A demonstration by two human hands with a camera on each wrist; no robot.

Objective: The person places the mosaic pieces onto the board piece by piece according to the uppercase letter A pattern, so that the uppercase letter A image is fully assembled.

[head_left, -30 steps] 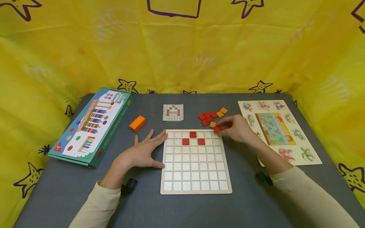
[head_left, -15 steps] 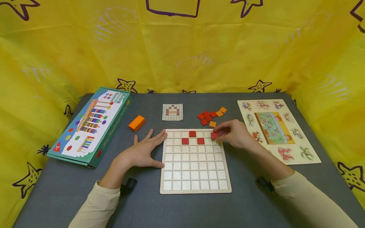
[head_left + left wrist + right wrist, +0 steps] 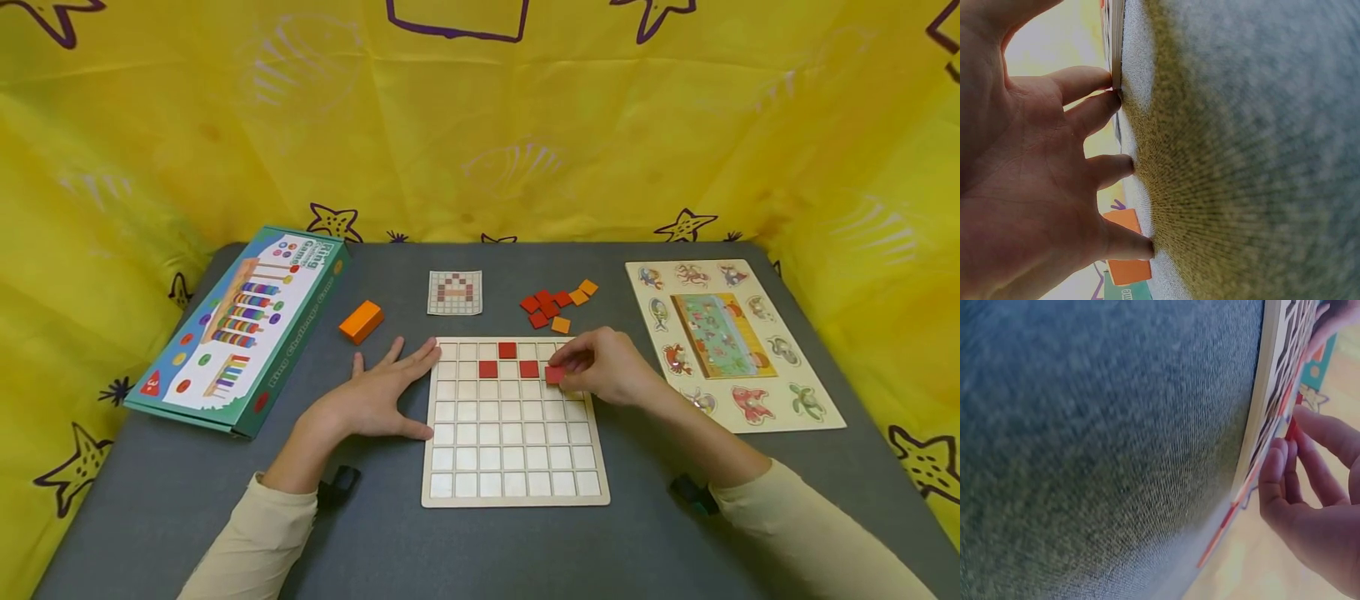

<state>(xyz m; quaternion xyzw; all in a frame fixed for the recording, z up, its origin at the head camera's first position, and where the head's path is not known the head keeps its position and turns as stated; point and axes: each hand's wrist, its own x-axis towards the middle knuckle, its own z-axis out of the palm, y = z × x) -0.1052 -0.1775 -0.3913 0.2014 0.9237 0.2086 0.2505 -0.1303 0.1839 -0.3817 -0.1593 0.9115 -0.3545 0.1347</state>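
My right hand pinches a red square tile between thumb and fingers, over the upper right of a wooden grid board. In the right wrist view the same tile shows at the fingertips. Three red tiles sit in the board's cells: one in the top row, and two in the second row, a left one and a right one. My left hand lies with fingers spread at the board's left edge, its fingertips on the table and against the board in the left wrist view.
Behind the board lie several loose red tiles and a few orange tiles. A small patterned grid card is at the back. An orange block and a game box stand left; a sea-animal puzzle board lies right.
My right hand has carried the red tile from beside the loose tiles, over the board's top right corner, toward me and slightly left. The left hand has stayed in place.
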